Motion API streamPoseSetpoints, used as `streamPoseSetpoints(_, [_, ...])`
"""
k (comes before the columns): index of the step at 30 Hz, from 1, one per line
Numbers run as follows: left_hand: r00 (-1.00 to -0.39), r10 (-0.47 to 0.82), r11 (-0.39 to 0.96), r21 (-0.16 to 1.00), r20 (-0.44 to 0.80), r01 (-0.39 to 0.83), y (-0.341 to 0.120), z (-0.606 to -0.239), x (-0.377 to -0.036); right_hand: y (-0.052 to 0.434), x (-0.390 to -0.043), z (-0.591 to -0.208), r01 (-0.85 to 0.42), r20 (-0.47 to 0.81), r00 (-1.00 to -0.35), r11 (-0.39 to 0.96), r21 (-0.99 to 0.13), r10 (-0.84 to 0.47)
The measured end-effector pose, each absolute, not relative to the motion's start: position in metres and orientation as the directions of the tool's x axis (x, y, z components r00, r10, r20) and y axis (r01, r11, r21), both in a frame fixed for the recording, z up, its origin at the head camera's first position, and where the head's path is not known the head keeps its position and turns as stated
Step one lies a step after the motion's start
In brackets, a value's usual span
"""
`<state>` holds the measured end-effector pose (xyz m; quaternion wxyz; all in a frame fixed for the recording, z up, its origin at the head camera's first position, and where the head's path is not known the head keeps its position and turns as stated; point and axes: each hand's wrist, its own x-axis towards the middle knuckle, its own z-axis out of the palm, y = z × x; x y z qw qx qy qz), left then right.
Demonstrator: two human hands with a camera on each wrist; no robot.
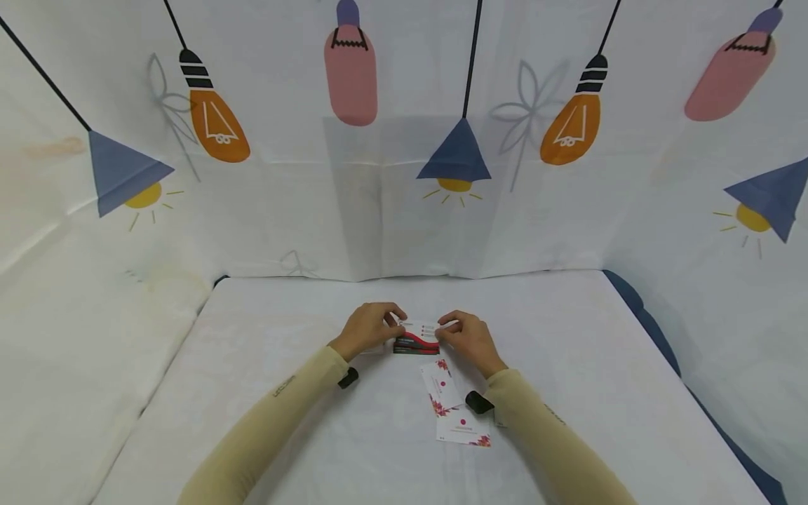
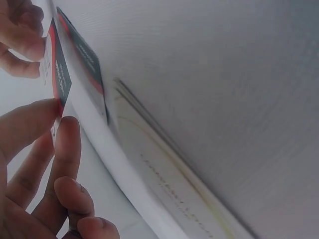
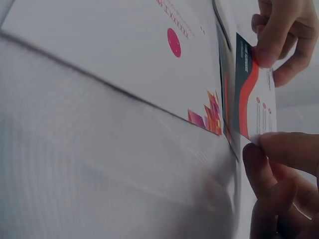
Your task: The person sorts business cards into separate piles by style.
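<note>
Head view: left hand (image 1: 369, 328) and right hand (image 1: 468, 338) meeting at the middle of a white, cloth-covered table (image 1: 631, 421), each pinching one short end of a red-and-black card (image 1: 417, 338). Thin, flat, rectangular, glossy-looking, with a red wave across a white and dark face. Held just above a dark-edged card stack (image 1: 413, 349) lying on the cloth. At 6 o'clock from the stack, two white cards with pink floral corners (image 1: 442, 386), overlapping, the nearer one (image 1: 463, 428) square to the table edge. Beige sleeves down to the wrists.

Left wrist view: left hand (image 2: 45, 174) at 8 o'clock, thumb and forefinger curled and nipping the card's corner (image 2: 59, 74); card seen edge-on, stiff and thin. Fingers of the other hand (image 2: 20, 35) at 11 o'clock. Smooth white cloth filling the rest.

Right wrist view: right hand (image 3: 281, 174) at 5 o'clock, fingertips closed on the card's white end (image 3: 254, 107); left fingers (image 3: 279, 35) at 1 o'clock gripping the dark end. White card with a pink dot (image 3: 174, 42) lying flat at 12 o'clock.
</note>
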<state>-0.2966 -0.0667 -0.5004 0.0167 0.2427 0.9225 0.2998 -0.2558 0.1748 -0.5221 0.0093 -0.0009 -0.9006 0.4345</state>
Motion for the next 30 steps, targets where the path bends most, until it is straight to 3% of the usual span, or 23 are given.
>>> streamPoseSetpoints(6, [-0.884,0.454,0.725,0.528,0.113,0.441,-0.0673,-0.5070,-0.2966,0.1710,-0.2564,-0.5247,-0.001,0.008,-1.000,0.638,-0.770,0.007])
streamPoseSetpoints(18, [-0.852,0.503,0.781,0.348,0.143,0.519,-0.0598,-0.5097,-0.2980,0.1681,-0.2570,-0.5249,0.016,-0.008,-1.000,0.715,-0.699,0.014])
streamPoseSetpoints(30, [-0.864,0.487,0.794,0.349,0.127,0.498,-0.0590,-0.5064,-0.2945,0.1716,-0.2492,-0.5183,0.024,0.010,-0.999,0.720,-0.694,0.042])
